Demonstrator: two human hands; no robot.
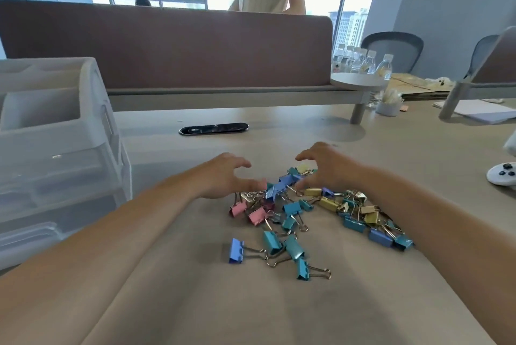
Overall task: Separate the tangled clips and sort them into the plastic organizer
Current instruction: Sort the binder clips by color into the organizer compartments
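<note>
Currently, the left hand (223,174) and the right hand (328,170) are poised over the far edge of a tangled heap of coloured metal binder clips (307,210). The heap lies on the beige worktop (195,302) directly ahead of the person. The hands face each other in arched, claw-like postures, with the fingers spread and bent and a clear gap between forefinger and thumb on each. Neither hand has closed on anything; only the lower digits of each reach the clips.

Key relation: a linked blue clip string (282,185) lies between the two hands. Its long axis runs from lower left to upper right, with one end at the left thumb and the other near the right hand. Both hands are about equally near it, so a two-handed pull-apart along that axis appears to be the likely next step.

From this point the heap extends toward the person and to the right, beside the right forearm. A smaller linked group (279,252) of blue and teal clips lies nearest the person, just apart from the main heap.

The translucent white plastic organizer (55,135), with open top compartments and drawers below, stands at the left, well apart from the heap. No clips are visible inside it, so sorting is judged not yet started. A freed clip must travel leftward, and the left hand is the nearer one for that transfer.
</note>
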